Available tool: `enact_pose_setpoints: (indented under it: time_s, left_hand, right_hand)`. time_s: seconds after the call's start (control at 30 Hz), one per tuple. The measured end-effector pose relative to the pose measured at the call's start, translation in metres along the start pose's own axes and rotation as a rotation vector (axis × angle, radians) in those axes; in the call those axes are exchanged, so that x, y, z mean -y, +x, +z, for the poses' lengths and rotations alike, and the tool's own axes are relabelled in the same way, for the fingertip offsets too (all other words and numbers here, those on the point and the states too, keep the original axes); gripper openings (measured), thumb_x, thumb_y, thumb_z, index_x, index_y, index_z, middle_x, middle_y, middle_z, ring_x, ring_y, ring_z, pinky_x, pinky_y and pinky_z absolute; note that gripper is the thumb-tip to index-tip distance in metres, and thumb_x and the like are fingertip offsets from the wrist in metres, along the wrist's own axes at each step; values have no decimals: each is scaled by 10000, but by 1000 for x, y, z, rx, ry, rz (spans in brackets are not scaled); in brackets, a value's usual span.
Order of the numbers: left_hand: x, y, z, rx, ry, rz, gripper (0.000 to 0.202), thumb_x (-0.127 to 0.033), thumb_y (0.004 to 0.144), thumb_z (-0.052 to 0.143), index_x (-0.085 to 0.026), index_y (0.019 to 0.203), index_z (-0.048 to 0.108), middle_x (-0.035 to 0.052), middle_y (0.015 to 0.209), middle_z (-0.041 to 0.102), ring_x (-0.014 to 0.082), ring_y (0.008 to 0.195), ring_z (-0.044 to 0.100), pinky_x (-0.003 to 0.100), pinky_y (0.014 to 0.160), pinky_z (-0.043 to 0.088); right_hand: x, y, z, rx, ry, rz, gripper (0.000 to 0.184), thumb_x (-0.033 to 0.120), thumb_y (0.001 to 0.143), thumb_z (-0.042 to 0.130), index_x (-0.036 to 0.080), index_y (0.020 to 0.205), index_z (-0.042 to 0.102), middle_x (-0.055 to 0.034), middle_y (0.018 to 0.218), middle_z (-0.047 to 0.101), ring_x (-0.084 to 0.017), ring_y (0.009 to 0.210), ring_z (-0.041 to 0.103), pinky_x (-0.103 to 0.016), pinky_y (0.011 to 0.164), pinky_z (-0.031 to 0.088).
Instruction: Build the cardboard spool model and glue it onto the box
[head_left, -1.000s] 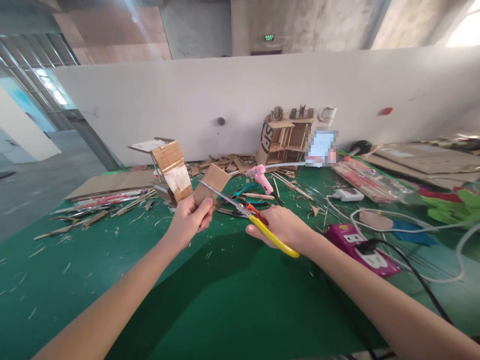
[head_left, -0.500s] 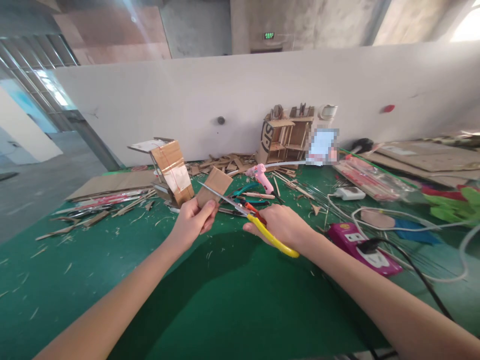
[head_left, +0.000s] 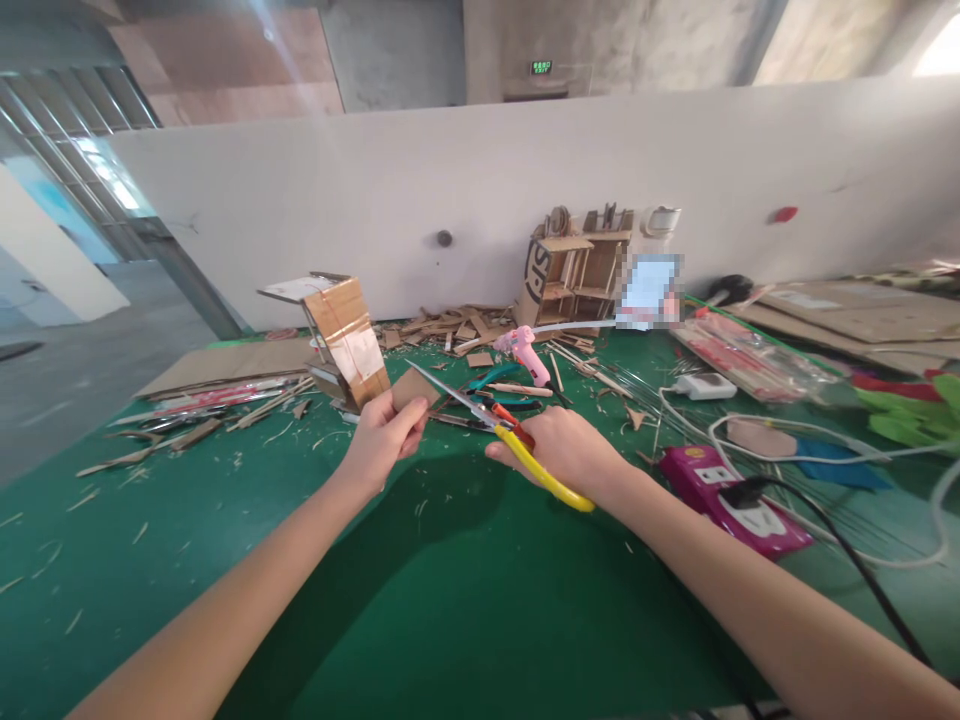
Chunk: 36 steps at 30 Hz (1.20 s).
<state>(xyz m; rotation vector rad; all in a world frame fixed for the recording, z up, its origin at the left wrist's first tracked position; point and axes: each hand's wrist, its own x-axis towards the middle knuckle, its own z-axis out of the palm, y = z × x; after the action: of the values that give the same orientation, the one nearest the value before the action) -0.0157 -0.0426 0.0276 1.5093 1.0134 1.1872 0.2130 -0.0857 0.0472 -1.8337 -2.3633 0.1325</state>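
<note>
Between thumb and fingers, my left hand (head_left: 386, 435) pinches a small piece of brown cardboard (head_left: 411, 387). My right hand (head_left: 559, 450) is wrapped round the yellow and red handles of a pair of scissors (head_left: 536, 465). Their blades point up and left, with the tip beside the cardboard's upper right edge, and look closed together. Just behind my left hand stands a folded cardboard structure (head_left: 351, 335) with a white paper patch. Past the scissors lie teal-handled pliers (head_left: 499, 378) and a pink glue gun (head_left: 529, 355).
Cardboard scraps (head_left: 442, 328) line the wall. A cardboard shelf model (head_left: 574, 270) stands at the back, beside a pixelated screen (head_left: 649, 290). On the right are a purple power strip (head_left: 731, 500), cables and a white adapter (head_left: 703, 387). Flat cardboard (head_left: 225, 368) lies left.
The cardboard's upper part has been cut off; the piece in my left hand is now smaller. An offcut lies on the table behind the scissors. The scissor blades have come together.
</note>
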Motion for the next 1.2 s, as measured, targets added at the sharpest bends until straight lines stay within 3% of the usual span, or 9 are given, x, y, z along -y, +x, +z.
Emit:
enact_pose_setpoints:
  time_s: [0.13,0.37,0.5,0.63,0.73,0.87,0.97,1.1,1.2]
  left_hand:
    - [3,5,-5,-98,383,35,262,-384,821,603,-211,982,489,-63,592,490,98,449,467,197,417,344]
    - [-2,35,1,118,764,-93,456,-366,884,468,-171,1270,323,0,717,644,137,493,581,240,477,459]
    - [-2,82,5,203,911,-95,453,-390,863,494,-191,1259,403,27,778,697,158,550,630,250,519,476]
    - [2,122,8,232,1148,-59,396,-368,777,569,-208,1139,588,110,1083,682,266,945,667,337,774,511]
    - [1,136,12,229,1296,-37,407,-402,754,570,-231,1116,644,139,1228,612,338,1034,628,428,853,488]
    - [-3,144,17,254,1396,52,383,-407,783,544,-235,1099,674,129,1219,604,362,1170,532,445,934,451]
    - [-2,152,21,293,1403,145,436,-379,816,525,-229,1214,619,111,1240,602,335,1236,474,431,1012,402]
    - [7,165,31,356,1353,221,524,-364,839,540,-230,1345,504,85,1294,593,271,1217,509,361,1029,400]
    - [19,173,40,355,1316,209,503,-407,864,563,-202,1320,510,112,1224,623,257,1119,578,382,952,460]
  right_hand:
    - [-4,0,-2,-104,55,46,684,751,859,254,208,541,522,-61,532,580,-201,526,574,-283,476,268]
    - [-17,2,-7,-251,402,146,684,639,943,153,213,548,515,-48,548,599,-175,550,588,-265,580,376]
    - [-18,2,-10,-283,451,149,667,634,948,161,218,553,501,-47,532,595,-174,540,591,-262,591,386]
    - [-18,3,-14,-285,318,148,604,636,929,255,227,539,469,-56,532,587,-193,544,579,-277,561,354]
    - [-21,4,-16,-317,194,190,561,667,884,358,226,560,482,-63,550,583,-205,554,563,-286,542,330]
    - [-26,4,-19,-334,175,224,559,710,835,417,225,575,514,-49,552,582,-193,542,544,-275,527,324]
    - [-27,3,-25,-347,158,246,577,721,839,399,226,568,522,-48,539,585,-198,541,555,-275,524,324]
    - [-28,3,-32,-284,20,294,603,731,837,386,197,686,620,-113,654,659,-267,630,631,-300,542,358]
    - [-30,3,-35,-194,-56,350,617,741,803,440,170,792,673,-163,777,697,-325,720,668,-327,561,403]
